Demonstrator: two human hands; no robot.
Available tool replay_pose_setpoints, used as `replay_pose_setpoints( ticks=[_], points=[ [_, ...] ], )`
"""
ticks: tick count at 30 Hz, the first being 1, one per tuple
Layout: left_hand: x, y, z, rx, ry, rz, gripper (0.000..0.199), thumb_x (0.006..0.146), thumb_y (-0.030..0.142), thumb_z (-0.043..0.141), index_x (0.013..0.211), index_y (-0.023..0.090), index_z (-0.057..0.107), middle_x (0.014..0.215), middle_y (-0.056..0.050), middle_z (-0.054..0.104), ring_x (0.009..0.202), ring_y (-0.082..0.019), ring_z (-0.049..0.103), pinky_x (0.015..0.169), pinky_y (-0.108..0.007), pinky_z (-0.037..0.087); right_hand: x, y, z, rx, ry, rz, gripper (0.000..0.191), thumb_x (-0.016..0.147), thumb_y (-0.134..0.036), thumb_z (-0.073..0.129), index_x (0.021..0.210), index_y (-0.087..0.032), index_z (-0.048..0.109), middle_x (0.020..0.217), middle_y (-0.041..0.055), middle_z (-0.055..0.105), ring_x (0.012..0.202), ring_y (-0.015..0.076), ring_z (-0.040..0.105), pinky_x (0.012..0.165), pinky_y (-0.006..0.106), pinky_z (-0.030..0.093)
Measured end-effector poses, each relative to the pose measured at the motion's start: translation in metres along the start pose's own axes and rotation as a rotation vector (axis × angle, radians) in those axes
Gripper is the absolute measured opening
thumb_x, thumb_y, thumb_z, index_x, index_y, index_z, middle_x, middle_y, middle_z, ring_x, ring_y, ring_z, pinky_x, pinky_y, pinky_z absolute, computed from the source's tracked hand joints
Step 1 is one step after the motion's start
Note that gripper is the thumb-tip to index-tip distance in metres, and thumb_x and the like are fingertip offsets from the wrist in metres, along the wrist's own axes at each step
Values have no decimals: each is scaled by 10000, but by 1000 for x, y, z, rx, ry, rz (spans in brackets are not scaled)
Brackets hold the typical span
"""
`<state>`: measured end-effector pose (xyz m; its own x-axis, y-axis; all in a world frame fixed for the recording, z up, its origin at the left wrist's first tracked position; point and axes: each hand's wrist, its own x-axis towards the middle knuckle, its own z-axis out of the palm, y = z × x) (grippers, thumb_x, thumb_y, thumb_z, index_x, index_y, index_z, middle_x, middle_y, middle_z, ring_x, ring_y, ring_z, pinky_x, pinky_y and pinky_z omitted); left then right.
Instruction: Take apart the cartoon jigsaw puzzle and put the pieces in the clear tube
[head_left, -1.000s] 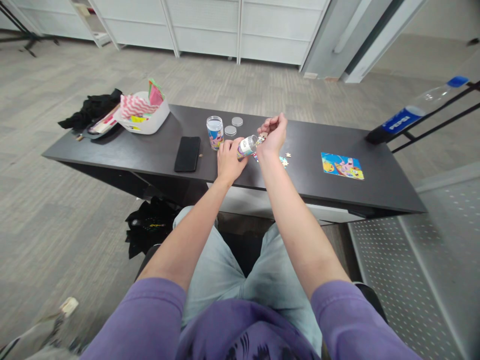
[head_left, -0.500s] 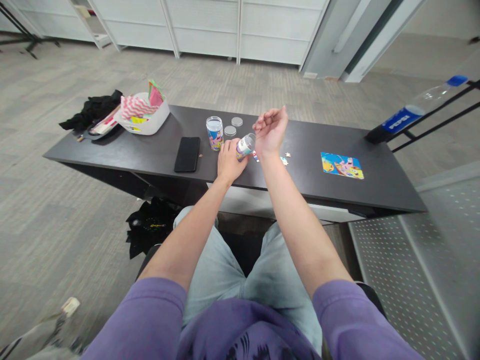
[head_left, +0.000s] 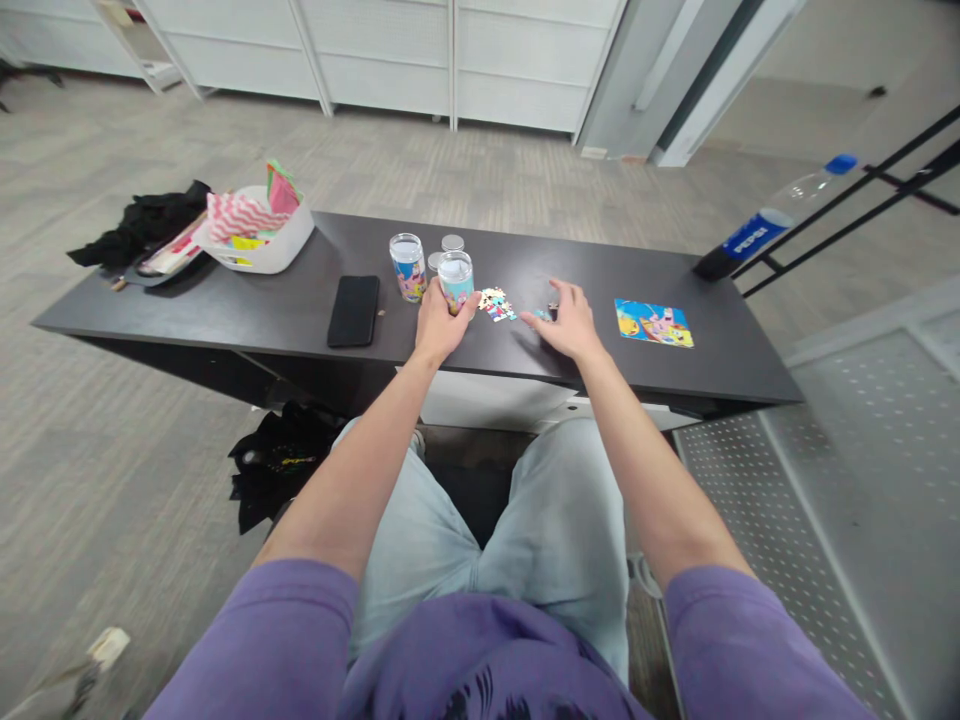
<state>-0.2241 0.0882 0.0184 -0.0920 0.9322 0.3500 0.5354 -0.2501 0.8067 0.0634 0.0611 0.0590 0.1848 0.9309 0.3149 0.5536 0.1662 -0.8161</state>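
Left hand point(head_left: 440, 325) around jar point(head_left: 455, 277), clear-rimmed, pale blue

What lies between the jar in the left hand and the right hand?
In the head view, a small pile of puzzle pieces lies on the table between the jar and the right hand.

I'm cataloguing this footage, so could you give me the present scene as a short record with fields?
Left hand: gripping an upright jar
Right hand: fingers spread, close to scattered puzzle pieces
Piece pile: on the table, between the hands
Second jar: upright, left of the held one
Lids: two, behind the jars
Phone: left of both jars
Picture card: right of the right hand
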Motion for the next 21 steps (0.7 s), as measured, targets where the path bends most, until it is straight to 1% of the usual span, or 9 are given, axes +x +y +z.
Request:
replay_pose_setpoints(
  ticks=[2,5,7,9,11,15,17,19,21],
  points=[
    [0,1,-1,31,3,-5,374,1220,515,915,1473,251,834,1565,-161,806,1425,-365,776,1288,-630,676,-10,6,4,-53,-67,6,733,681,-596,1242,1108,-312,718,1554,281,824,1651,511,591,1470,749,370],
    [1,2,-1,79,10,-1,418,1210,478,935,1521,221,826,1582,-163,801,1466,-383,778,1308,-662,674,-15,9,12,-109,-169,-16,587,880,-669,1114,1204,-289,804,1737,279,791,1744,494,547,1525,761,296],
    [2,3,0,109,8,-2,438,1202,464,947,1537,211,823,1590,-164,800,1481,-392,778,1317,-679,671,-16,11,14,-137,-245,-48,527,1015,-703,983,1298,-276,862,1830,251,761,1773,467,561,1545,744,308],
    [2,4,0,134,3,-8,444,1200,459,952,1545,210,823,1601,-166,798,1485,-395,779,1321,-685,670,-20,11,11,-164,-320,-85,570,1073,-725,904,1409,-265,901,1892,218,734,1814,457,569,1568,729,329],
    [3,5,0,152,0,-13,452,1198,453,955,1553,208,821,1614,-168,794,1500,-401,775,1326,-691,667,-28,11,6,-190,-386,-123,658,1060,-748,909,1520,-277,916,1933,181,709,1871,470,552,1603,717,328],
    [3,7,-1,172,-9,-20,452,1198,447,955,1559,210,822,1634,-172,789,1538,-409,759,1347,-702,653,-52,9,-3,-242,-477,-196,868,972,-805,990,1695,-338,883,1991,126,642,1935,528,490,1656,745,308],
    [2,8,-2,176,-11,-26,452,1197,445,956,1559,209,822,1640,-173,786,1546,-412,755,1355,-708,646,-63,8,-6,-271,-505,-229,937,990,-839,960,1781,-353,829,2013,107,608,1948,536,460,1664,779,294],
    [2,10,-2,178,-13,-32,451,1194,439,958,1557,208,821,1643,-173,784,1552,-415,751,1361,-713,639,-72,5,-8,-303,-525,-255,918,1047,-811,908,1842,-370,778,2023,83,590,1957,515,446,1665,787,299],
    [1,11,-2,178,-13,-36,449,1192,433,958,1555,207,821,1639,-171,784,1551,-415,749,1362,-714,636,-79,3,-8,-338,-536,-275,847,1108,-715,865,1878,-382,746,2030,61,577,1958,481,450,1666,767,319]
  ],
)
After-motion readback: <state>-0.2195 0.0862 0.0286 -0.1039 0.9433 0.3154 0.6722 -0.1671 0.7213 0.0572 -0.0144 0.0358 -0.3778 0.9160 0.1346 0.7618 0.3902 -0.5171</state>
